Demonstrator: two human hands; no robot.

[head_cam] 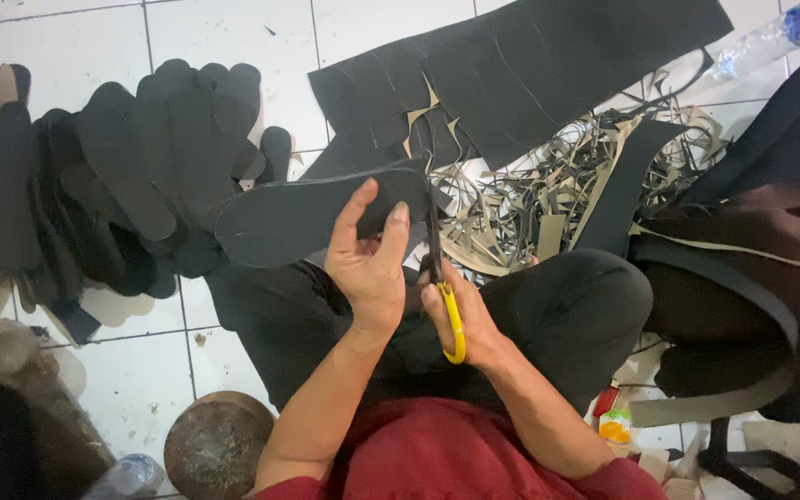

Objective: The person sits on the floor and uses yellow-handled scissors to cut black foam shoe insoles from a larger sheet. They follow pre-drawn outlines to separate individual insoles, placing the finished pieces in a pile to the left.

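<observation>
My left hand [369,262] pinches a black sole-shaped piece of foam [307,218], held flat out to the left above my lap. My right hand [463,319] grips yellow-handled scissors [446,296], their blades pointing up against the right end of the sole piece. Both hands sit close together over my dark trousers [567,306].
A heap of cut black soles [131,167] lies on the white tiled floor at the left. Large black sheets [548,65] and a tangle of tan and black offcut strips [557,185] lie ahead. A round rusty metal object [219,444] stands at the lower left; a plastic bottle [770,37] is at the top right.
</observation>
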